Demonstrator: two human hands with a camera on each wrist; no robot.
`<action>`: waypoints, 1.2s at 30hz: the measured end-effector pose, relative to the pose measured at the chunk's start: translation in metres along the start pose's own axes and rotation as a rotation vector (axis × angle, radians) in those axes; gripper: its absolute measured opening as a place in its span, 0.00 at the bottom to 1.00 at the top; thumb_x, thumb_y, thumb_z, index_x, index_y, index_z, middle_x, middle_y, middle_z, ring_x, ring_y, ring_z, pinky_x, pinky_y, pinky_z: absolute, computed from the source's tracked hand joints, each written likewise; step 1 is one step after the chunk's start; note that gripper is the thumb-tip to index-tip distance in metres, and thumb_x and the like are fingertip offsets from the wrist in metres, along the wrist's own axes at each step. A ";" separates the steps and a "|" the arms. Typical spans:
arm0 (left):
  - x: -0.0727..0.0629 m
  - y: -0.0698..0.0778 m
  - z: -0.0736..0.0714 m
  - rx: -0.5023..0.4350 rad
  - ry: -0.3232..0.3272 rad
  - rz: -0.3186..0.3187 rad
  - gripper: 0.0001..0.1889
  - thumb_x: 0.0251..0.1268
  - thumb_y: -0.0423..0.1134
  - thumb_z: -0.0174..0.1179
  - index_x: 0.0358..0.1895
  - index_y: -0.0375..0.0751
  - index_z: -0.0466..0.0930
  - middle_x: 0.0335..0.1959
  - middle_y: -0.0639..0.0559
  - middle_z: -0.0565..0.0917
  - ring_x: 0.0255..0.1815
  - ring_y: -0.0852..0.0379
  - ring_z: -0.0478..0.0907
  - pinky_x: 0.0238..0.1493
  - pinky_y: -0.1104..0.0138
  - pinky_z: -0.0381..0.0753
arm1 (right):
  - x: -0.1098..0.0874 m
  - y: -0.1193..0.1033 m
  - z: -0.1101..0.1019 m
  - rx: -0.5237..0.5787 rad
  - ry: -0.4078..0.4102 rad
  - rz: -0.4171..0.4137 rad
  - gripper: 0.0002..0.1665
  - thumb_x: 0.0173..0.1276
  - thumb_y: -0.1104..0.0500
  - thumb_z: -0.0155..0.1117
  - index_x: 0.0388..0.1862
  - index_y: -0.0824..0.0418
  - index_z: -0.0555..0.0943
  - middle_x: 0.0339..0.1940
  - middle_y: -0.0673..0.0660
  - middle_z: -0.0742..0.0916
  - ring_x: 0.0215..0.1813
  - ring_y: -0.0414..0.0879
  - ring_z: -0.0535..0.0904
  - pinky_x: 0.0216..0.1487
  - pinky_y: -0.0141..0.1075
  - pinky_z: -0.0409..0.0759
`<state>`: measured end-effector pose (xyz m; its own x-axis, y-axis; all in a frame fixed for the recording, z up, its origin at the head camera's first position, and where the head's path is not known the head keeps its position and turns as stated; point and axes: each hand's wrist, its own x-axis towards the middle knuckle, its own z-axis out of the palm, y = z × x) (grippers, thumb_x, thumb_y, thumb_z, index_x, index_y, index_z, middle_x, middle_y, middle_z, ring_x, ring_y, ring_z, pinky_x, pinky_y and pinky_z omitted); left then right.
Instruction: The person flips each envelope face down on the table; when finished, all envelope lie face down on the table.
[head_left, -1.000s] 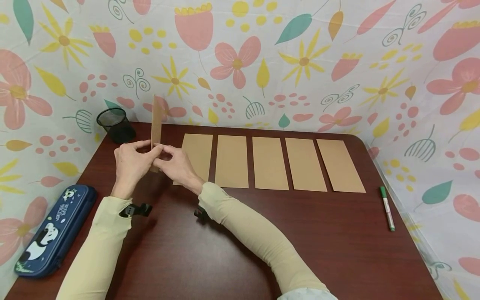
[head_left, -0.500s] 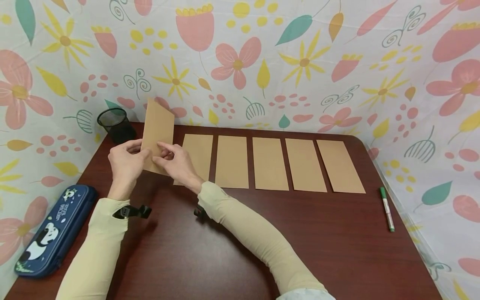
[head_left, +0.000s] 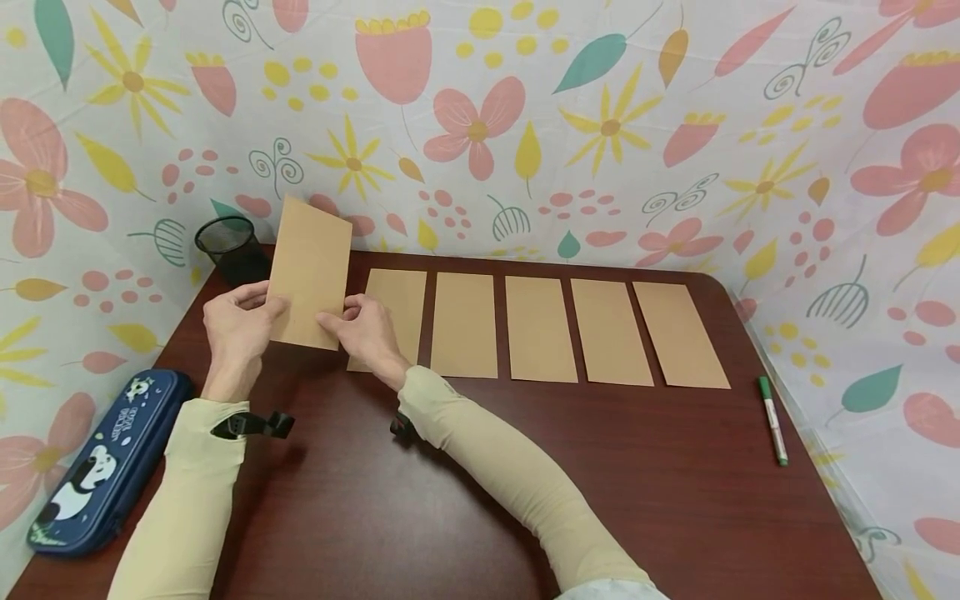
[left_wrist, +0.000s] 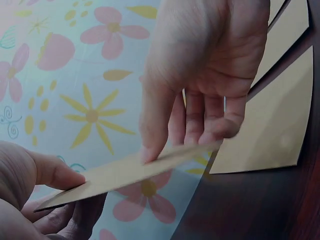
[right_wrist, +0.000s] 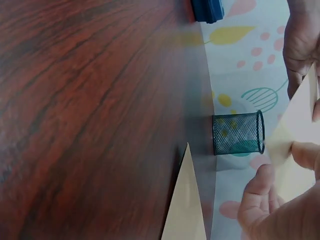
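A brown kraft paper card [head_left: 311,271] is held up above the table's left part, its broad face toward me. My left hand [head_left: 238,333] pinches its left edge between thumb and fingers. At the lower right edge my right hand [head_left: 367,332] pinches the same card, thumb in front. In the left wrist view the card [left_wrist: 125,175] appears nearly edge-on, gripped from both sides. From the right wrist view, both hands are seen on the card [right_wrist: 295,145]. Several like cards lie flat in a row, the nearest card [head_left: 401,312] just beside my right hand.
A black mesh pen holder [head_left: 234,250] stands at the back left corner. The blue panda pencil case [head_left: 108,467] lies along the left edge. On the right lies a green-capped marker [head_left: 772,421]. A flowered cloth [head_left: 480,208] rises behind the dark wooden table [head_left: 465,500].
The card has turned from edge-on to showing its broad face. My left hand has moved left and slightly down; the right hand now pinches the card's right edge, slightly farther right.
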<state>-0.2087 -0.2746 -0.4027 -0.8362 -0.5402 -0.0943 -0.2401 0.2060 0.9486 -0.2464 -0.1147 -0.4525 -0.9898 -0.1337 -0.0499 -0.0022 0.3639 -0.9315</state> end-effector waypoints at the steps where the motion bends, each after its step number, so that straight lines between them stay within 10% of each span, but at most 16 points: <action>1: 0.001 -0.001 -0.001 0.008 -0.005 -0.003 0.23 0.69 0.36 0.71 0.66 0.40 0.87 0.27 0.77 0.82 0.27 0.75 0.83 0.33 0.80 0.82 | 0.000 0.000 0.000 0.010 0.006 0.007 0.29 0.69 0.45 0.80 0.62 0.60 0.87 0.40 0.48 0.88 0.40 0.36 0.80 0.46 0.29 0.78; 9: 0.009 -0.015 -0.009 0.230 -0.026 0.025 0.21 0.70 0.42 0.70 0.64 0.41 0.89 0.40 0.58 0.89 0.29 0.69 0.82 0.31 0.81 0.79 | 0.003 0.000 0.002 0.039 0.007 0.047 0.22 0.68 0.48 0.81 0.51 0.61 0.87 0.36 0.50 0.89 0.36 0.40 0.83 0.40 0.34 0.81; 17: 0.015 -0.027 -0.009 0.450 -0.051 0.120 0.22 0.70 0.44 0.66 0.61 0.34 0.89 0.54 0.31 0.91 0.61 0.37 0.81 0.37 0.69 0.75 | 0.009 0.001 0.012 -0.153 0.035 0.086 0.14 0.65 0.50 0.77 0.27 0.55 0.83 0.22 0.46 0.85 0.30 0.40 0.80 0.31 0.32 0.77; 23: 0.025 -0.037 -0.008 0.525 -0.085 0.094 0.22 0.70 0.43 0.65 0.62 0.34 0.88 0.55 0.31 0.91 0.60 0.35 0.82 0.42 0.61 0.77 | 0.009 -0.001 0.020 -0.266 0.048 0.051 0.31 0.65 0.56 0.77 0.06 0.53 0.70 0.06 0.44 0.70 0.20 0.39 0.68 0.20 0.30 0.65; 36: 0.040 -0.052 -0.006 0.618 -0.169 0.026 0.22 0.71 0.43 0.67 0.58 0.29 0.87 0.63 0.25 0.83 0.64 0.26 0.76 0.62 0.38 0.80 | 0.020 0.001 0.038 -0.391 -0.001 0.109 0.20 0.63 0.66 0.71 0.13 0.56 0.77 0.13 0.48 0.76 0.19 0.42 0.70 0.20 0.32 0.69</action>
<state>-0.2265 -0.3118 -0.4536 -0.8998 -0.4026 -0.1680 -0.4163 0.6772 0.6066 -0.2609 -0.1521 -0.4681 -0.9871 -0.0762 -0.1411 0.0480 0.6992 -0.7133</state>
